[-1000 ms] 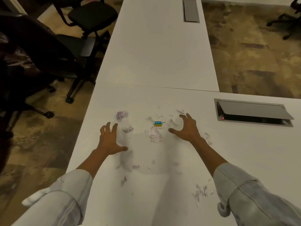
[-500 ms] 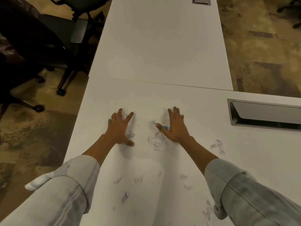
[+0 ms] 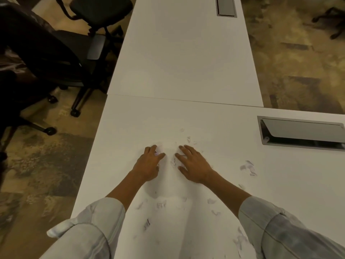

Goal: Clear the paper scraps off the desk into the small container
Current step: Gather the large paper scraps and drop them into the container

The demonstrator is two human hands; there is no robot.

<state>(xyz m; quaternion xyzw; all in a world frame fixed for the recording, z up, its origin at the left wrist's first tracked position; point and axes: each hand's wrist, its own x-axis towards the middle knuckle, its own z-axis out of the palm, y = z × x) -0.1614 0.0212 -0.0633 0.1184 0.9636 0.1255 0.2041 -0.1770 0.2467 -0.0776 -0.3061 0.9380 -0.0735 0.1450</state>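
Both hands lie flat on the white bench (image 3: 186, 75) at frame centre, palms down, to corral loose paper scraps. The left hand (image 3: 149, 166) is half-curled, fingers bent over a few scraps; the right hand (image 3: 194, 166) is open, fingers spread. A small scrap pile (image 3: 173, 161) sits between the two hands. Other scraps lie apart: one cluster (image 3: 249, 167) at right, more along the lower frame (image 3: 160, 204). The small container is not in view.
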